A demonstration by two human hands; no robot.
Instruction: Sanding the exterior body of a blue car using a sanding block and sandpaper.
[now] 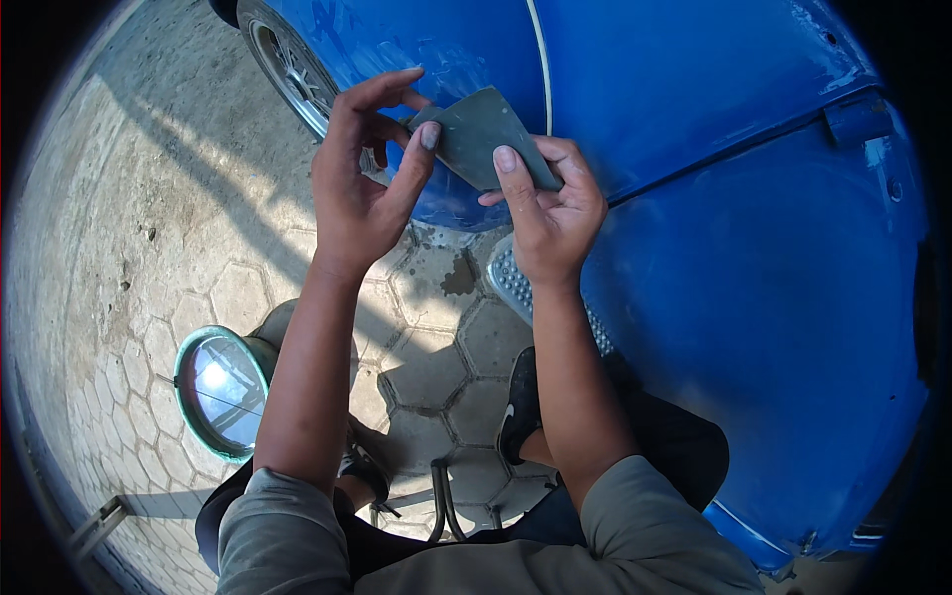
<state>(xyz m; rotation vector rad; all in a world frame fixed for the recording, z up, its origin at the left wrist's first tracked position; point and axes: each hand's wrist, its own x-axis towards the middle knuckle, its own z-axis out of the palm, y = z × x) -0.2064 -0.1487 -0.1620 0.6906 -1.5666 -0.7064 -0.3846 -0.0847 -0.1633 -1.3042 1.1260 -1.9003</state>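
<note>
A grey sheet of sandpaper [483, 139] is held up between both hands in front of a blue vehicle body [754, 258]. My left hand [362, 183] pinches its left corner with thumb and fingers. My right hand [550, 213] grips its right lower edge, thumb pressed on top. Both forearms rise from the lower edge, with grey sleeves pushed up to the elbows.
A green bucket of water [220, 392] stands on the hexagonal paving [149, 258] at lower left. A wheel with a metal rim [293, 69] is at the top. A ribbed metal footstep [521, 288] juts from the vehicle. My black shoes [518, 402] and a stool's metal legs [441, 501] are below.
</note>
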